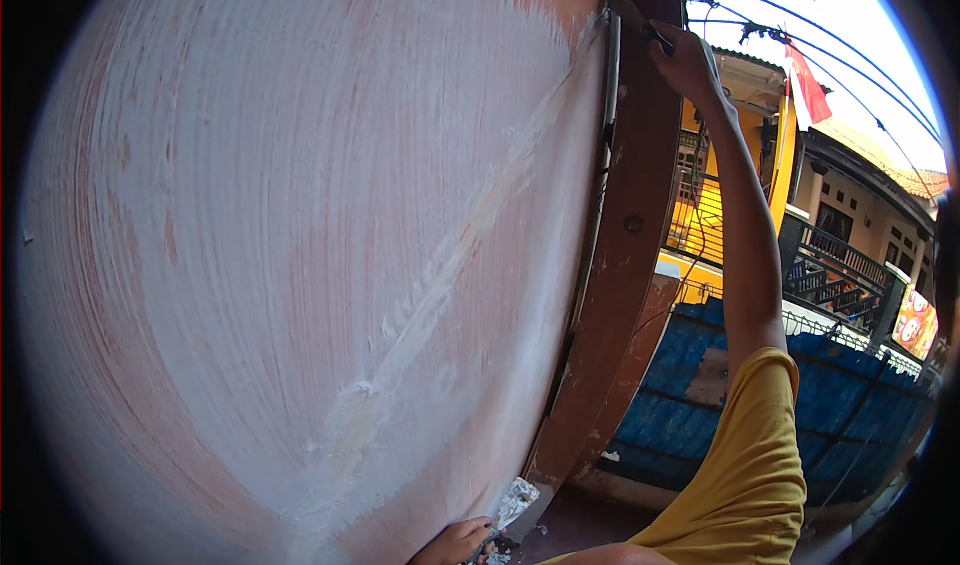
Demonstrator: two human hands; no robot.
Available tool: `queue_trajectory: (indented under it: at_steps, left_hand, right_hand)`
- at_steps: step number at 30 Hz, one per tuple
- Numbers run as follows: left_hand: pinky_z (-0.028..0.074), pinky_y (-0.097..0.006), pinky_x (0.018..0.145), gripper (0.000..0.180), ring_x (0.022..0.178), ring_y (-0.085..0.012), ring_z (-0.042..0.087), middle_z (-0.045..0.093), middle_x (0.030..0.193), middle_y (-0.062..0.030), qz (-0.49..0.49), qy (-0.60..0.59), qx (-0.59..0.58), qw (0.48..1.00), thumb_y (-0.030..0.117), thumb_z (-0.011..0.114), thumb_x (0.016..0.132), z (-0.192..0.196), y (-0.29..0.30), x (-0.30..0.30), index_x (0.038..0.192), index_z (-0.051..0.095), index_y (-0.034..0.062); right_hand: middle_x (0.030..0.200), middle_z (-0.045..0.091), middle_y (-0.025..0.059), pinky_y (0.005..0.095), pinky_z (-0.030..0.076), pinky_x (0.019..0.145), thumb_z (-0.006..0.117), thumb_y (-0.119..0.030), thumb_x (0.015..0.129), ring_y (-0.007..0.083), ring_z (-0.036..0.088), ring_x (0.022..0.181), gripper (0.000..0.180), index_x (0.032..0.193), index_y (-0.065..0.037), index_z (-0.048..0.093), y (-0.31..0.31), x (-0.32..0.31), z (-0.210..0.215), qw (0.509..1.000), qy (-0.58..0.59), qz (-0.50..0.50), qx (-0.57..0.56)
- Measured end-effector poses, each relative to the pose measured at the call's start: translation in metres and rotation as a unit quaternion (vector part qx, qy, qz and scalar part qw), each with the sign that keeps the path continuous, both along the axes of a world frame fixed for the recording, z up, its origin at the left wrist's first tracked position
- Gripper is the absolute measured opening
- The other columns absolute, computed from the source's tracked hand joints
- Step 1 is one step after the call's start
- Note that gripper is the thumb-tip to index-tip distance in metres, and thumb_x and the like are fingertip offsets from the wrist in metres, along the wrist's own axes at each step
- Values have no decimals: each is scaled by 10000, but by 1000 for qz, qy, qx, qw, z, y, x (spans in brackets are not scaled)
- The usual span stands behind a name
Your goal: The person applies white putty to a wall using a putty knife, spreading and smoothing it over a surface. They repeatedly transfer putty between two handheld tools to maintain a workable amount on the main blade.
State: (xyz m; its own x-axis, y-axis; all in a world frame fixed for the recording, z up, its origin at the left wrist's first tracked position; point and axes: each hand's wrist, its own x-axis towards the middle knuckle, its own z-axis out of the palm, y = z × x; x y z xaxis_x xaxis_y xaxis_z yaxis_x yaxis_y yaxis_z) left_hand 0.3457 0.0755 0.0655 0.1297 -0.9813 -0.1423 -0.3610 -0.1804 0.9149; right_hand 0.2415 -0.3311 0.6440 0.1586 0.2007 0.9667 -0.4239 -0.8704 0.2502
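My right hand (690, 67), arm raised high, grips the dark handle of a putty knife (628, 11). Its blade reaches toward the wall's right edge, by the brown post; whether it touches is hard to tell. Low in the picture, my left hand (458, 543) is closed round a dark-handled tool, partly cut off by the lower edge. White filler (517, 501) sits heaped on that tool beside the wall. Across the white-streaked wall (270, 215) runs a slanting band of cream filler (465, 250), rising to the right toward the putty knife.
A brown post (630, 220) stands along the wall's right edge, with a thin dark pipe (596, 200) between them. Beyond are a blue fence (660, 415), a yellow house (700, 220), a balcony railing (835, 265), overhead cables (810, 35) and a red-and-white flag (808, 90).
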Motion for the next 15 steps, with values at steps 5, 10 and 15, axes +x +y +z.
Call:
queue_trajectory:
  at_steps: [5,10,15]
  left_hand:
    - [273,-374,1080,539,1279,-304,382,415,1377,-154,30,5,-48,998,362,483,898,-8,-5,-7,1335,451,48]
    - [273,-368,1086,498,1284,-288,381,420,1371,-156,49,-67,-1,997,308,448,930,28,18,-18,1342,438,29]
    - [245,-365,1104,487,1297,-269,371,424,1372,-153,-6,-57,-4,998,300,415,963,29,9,-9,1340,429,-9]
  right_hand:
    - [808,666,207,399,527,649,598,-212,813,322,668,704,398,1189,-81,613,5,17,5,992,-100,-35,-63]
    - [900,655,237,429,530,717,583,-167,791,358,658,803,414,1188,-52,604,23,43,9,995,-70,-69,0]
    - [901,655,241,460,537,749,564,-124,784,388,647,855,335,1103,-58,641,27,58,11,986,-69,-132,78]
